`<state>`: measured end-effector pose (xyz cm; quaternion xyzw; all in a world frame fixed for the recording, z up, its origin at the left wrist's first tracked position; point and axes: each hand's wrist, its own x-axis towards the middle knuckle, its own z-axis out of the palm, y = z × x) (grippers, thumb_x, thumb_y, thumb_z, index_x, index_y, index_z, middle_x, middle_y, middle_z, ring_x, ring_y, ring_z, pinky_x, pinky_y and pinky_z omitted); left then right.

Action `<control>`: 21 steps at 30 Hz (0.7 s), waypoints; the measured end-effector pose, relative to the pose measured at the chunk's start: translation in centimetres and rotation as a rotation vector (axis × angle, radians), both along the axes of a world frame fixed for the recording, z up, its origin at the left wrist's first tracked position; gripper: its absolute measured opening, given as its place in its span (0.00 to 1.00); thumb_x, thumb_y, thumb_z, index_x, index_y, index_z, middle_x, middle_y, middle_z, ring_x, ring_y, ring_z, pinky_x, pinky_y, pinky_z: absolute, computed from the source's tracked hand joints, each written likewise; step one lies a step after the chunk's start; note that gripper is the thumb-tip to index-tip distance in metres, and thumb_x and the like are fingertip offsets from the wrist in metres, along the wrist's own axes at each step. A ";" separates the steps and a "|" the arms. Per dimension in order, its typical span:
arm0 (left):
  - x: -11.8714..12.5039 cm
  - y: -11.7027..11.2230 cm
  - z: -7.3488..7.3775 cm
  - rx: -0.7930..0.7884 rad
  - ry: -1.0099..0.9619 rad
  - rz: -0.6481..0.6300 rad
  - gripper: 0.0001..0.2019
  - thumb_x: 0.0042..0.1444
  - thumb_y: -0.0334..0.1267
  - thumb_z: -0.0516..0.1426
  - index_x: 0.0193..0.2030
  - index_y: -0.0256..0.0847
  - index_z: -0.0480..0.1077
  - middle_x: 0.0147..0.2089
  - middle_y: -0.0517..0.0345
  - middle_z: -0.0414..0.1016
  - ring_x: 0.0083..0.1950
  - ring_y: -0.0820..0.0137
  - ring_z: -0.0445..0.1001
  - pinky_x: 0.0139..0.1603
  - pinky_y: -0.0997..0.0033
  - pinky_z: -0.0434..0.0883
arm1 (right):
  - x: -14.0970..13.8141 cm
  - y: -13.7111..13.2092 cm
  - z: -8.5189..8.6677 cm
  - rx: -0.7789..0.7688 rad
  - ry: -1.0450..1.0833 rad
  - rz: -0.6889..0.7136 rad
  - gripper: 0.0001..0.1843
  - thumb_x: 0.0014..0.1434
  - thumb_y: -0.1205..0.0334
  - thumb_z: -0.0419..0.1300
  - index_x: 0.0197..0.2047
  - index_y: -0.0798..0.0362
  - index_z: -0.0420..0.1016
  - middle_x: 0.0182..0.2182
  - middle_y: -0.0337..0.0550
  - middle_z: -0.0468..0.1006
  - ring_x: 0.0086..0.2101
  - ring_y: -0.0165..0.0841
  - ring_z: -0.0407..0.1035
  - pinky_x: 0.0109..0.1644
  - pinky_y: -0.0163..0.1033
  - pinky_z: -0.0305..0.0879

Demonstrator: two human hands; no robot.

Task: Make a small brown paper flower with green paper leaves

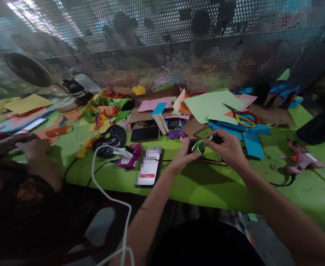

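Note:
Between my two hands is a small piece of light green paper (198, 146), curled into layered folds. My left hand (185, 157) is closed on its lower left side. The thumb and fingers of my right hand (225, 147) pinch its upper right edge. Both hands hover just above the front part of the green tabletop (198, 194). A thin brown stick (214, 162) lies beneath them. To the left of my left hand lies a phone with a lit screen (149, 168). Blue paper strips (253, 144) lie beyond my right hand.
Scissors with yellow and red handles (245, 119) rest on a large pale green sheet (215, 103). A pink glue gun (303, 159) and dark bottle (321, 125) are at right. Left are a dark phone (145, 133), a white cable (107, 194) and another person's hands (31, 146).

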<state>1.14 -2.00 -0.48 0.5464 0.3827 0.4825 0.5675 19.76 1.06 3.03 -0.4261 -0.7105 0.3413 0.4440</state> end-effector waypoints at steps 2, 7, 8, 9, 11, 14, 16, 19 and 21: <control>0.1 -0.1 -0.1 0.012 0.002 -0.022 0.30 0.43 0.38 0.67 0.53 0.43 0.62 0.55 0.53 0.66 0.57 0.61 0.65 0.53 0.67 0.66 | 0.0 0.1 -0.1 0.005 0.015 -0.033 0.12 0.54 0.54 0.66 0.33 0.54 0.75 0.23 0.36 0.71 0.25 0.28 0.62 0.28 0.34 0.56; 0.3 0.1 -1.0 -0.041 0.031 -0.021 0.27 0.46 0.32 0.64 0.53 0.42 0.62 0.48 0.56 0.68 0.48 0.68 0.70 0.45 0.73 0.69 | -0.1 0.3 -0.4 -0.028 0.077 -0.052 0.14 0.52 0.52 0.67 0.32 0.54 0.73 0.22 0.35 0.70 0.25 0.28 0.61 0.28 0.34 0.56; 0.4 0.2 -1.2 -0.049 0.033 -0.016 0.26 0.46 0.33 0.63 0.54 0.42 0.62 0.47 0.57 0.69 0.47 0.68 0.70 0.45 0.72 0.69 | -0.1 0.3 -0.4 -0.038 0.086 -0.045 0.14 0.52 0.52 0.67 0.32 0.54 0.73 0.23 0.35 0.70 0.25 0.28 0.61 0.28 0.34 0.56; 0.4 0.3 -1.3 -0.053 0.036 -0.010 0.27 0.47 0.33 0.63 0.54 0.41 0.62 0.47 0.56 0.70 0.48 0.68 0.70 0.47 0.71 0.69 | 0.0 0.2 -0.4 -0.049 0.097 -0.040 0.14 0.52 0.52 0.68 0.33 0.54 0.74 0.23 0.35 0.70 0.25 0.28 0.62 0.28 0.34 0.57; 0.3 0.6 -1.6 -0.045 0.061 0.010 0.28 0.48 0.35 0.62 0.57 0.41 0.61 0.50 0.54 0.71 0.51 0.66 0.70 0.51 0.68 0.69 | 0.0 0.2 -0.2 -0.066 0.133 -0.052 0.14 0.52 0.52 0.68 0.33 0.54 0.74 0.23 0.36 0.71 0.25 0.29 0.63 0.28 0.35 0.58; 0.2 0.7 -1.4 0.013 0.159 0.027 0.28 0.50 0.35 0.60 0.58 0.41 0.61 0.53 0.52 0.71 0.55 0.63 0.70 0.57 0.63 0.67 | 0.2 0.4 0.0 -0.034 0.225 -0.135 0.14 0.53 0.52 0.67 0.35 0.53 0.75 0.24 0.36 0.72 0.26 0.29 0.65 0.29 0.35 0.60; 0.1 0.6 -1.1 0.085 0.227 -0.002 0.24 0.51 0.35 0.60 0.56 0.40 0.63 0.55 0.51 0.71 0.56 0.62 0.69 0.58 0.62 0.66 | 0.4 0.8 -0.2 0.014 0.236 -0.214 0.13 0.53 0.52 0.67 0.37 0.52 0.74 0.25 0.36 0.73 0.26 0.29 0.66 0.30 0.35 0.62; 0.2 0.4 -0.8 0.156 0.286 -0.031 0.20 0.53 0.37 0.60 0.53 0.39 0.64 0.52 0.50 0.72 0.54 0.61 0.71 0.55 0.62 0.68 | 0.8 1.5 -1.0 0.049 0.106 -0.283 0.13 0.54 0.54 0.66 0.37 0.52 0.73 0.28 0.38 0.74 0.28 0.31 0.68 0.32 0.36 0.64; 0.3 0.3 -0.8 0.168 0.333 -0.012 0.19 0.53 0.38 0.60 0.51 0.39 0.64 0.49 0.50 0.72 0.51 0.63 0.72 0.51 0.63 0.70 | 1.0 1.9 -1.4 0.069 -0.057 -0.255 0.13 0.54 0.55 0.65 0.40 0.52 0.73 0.34 0.42 0.76 0.31 0.34 0.71 0.35 0.39 0.66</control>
